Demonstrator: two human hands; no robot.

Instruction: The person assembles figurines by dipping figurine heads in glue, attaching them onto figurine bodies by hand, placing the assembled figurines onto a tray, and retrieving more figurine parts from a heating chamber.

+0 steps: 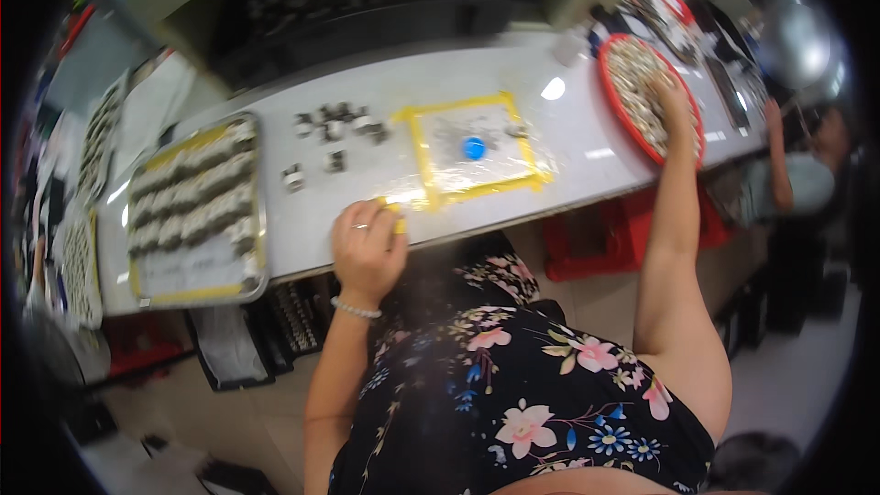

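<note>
The right hand (669, 93) reaches into small pale pieces (631, 73) heaped in a red tray (617, 104) at the worktop's (573, 142) right end; whether its grip is closed, I cannot tell. The left hand (368, 243) rests at the front edge, its grip unclear, near a yellow-taped square (467, 188).

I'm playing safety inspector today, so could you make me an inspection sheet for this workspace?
Surface: glossy white table.
Things at hand: red basin of small pale pieces; yellow-taped rectangle bearing a blue round object.
Clutter: loose small blocks; metal tray with rows of greyish blocks.
Hands: left hand at the table's front edge, yellow on its fingertips; right hand in the basin, grip unclear.
Cables: nothing seen.
Surroundings: another person, right side.
</note>
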